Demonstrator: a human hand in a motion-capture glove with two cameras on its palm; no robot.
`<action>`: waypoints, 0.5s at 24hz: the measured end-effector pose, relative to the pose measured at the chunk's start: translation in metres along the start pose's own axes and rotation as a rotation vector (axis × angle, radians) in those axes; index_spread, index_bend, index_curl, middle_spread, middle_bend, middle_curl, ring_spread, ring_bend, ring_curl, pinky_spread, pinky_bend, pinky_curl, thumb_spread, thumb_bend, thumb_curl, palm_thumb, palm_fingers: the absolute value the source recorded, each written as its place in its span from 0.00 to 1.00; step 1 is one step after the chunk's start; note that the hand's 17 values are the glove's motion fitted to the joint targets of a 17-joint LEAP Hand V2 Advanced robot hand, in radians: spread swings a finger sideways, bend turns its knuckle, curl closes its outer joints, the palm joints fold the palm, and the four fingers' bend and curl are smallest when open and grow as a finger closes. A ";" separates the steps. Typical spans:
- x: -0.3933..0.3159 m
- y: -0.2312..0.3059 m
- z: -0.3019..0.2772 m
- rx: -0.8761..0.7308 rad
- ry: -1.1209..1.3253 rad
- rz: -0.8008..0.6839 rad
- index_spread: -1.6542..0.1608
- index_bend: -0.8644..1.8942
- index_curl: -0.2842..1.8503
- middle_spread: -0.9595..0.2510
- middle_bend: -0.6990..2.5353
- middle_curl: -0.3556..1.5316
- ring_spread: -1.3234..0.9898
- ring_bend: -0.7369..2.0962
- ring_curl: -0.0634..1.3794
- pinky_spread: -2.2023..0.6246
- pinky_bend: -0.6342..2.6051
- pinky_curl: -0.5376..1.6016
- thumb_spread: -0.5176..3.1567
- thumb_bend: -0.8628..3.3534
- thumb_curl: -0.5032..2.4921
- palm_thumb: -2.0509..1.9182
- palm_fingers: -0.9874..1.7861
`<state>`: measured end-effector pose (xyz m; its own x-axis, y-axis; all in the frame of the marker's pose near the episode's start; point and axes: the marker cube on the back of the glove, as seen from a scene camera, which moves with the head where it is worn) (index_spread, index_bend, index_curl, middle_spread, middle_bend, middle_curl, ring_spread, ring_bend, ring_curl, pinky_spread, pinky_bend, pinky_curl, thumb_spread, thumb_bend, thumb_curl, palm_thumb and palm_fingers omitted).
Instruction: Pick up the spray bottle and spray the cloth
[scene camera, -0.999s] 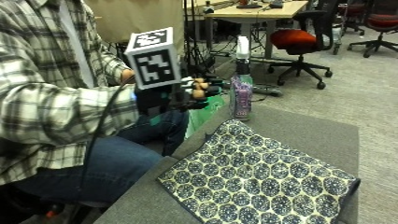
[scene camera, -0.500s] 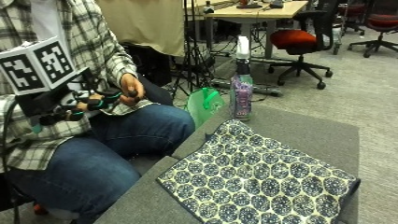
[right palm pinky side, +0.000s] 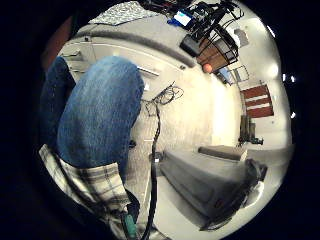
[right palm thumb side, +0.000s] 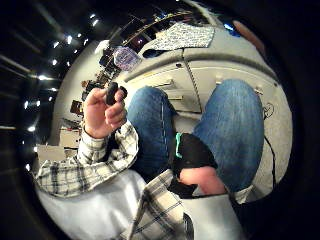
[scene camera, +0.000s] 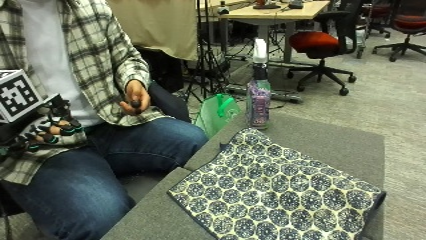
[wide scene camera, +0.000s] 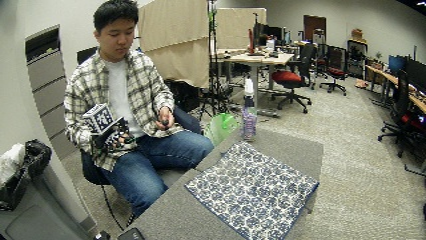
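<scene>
The grey table (scene camera: 319, 145) is covered largely by the patterned cloth (scene camera: 279, 192), laid flat. The spray bottle (scene camera: 258, 95) is stood upright at the table's far edge, just beyond the cloth. The gloved right hand (scene camera: 43, 131) is held over the lap, well apart from both, fingers loosely curled and nothing gripped.

The gloved right hand (scene camera: 40, 131) is no longer out near the spray bottle (scene camera: 257, 95). From a raised position close to the bottle, it draws back to the person's lap and now sits low against the plaid shirt above the right thigh, well apart from bottle and cloth (scene camera: 279, 192). Its fingers hang loosely curled and hold nothing. The bare left hand (scene camera: 135, 97), once hidden behind the glove, now shows, pinching a small dark object (scene camera: 136, 104).
</scene>
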<state>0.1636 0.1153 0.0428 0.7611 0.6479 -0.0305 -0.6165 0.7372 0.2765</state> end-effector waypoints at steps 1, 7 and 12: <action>-0.001 0.010 0.005 -0.009 -0.006 0.013 0.69 0.38 0.29 0.68 0.27 0.35 0.60 0.33 0.26 0.86 0.29 0.39 0.42 0.20 0.33 0.65 0.41; -0.006 0.044 0.016 -0.022 -0.039 0.050 0.69 0.38 0.29 0.69 0.27 0.35 0.60 0.33 0.26 0.85 0.29 0.39 0.43 0.20 0.33 0.65 0.41; -0.005 0.050 0.023 -0.016 -0.073 0.078 0.70 0.38 0.29 0.69 0.27 0.34 0.60 0.33 0.26 0.85 0.29 0.39 0.43 0.20 0.33 0.66 0.41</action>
<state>0.1339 0.1442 0.0789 0.7230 0.6882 0.0606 -0.6770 0.6884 0.2603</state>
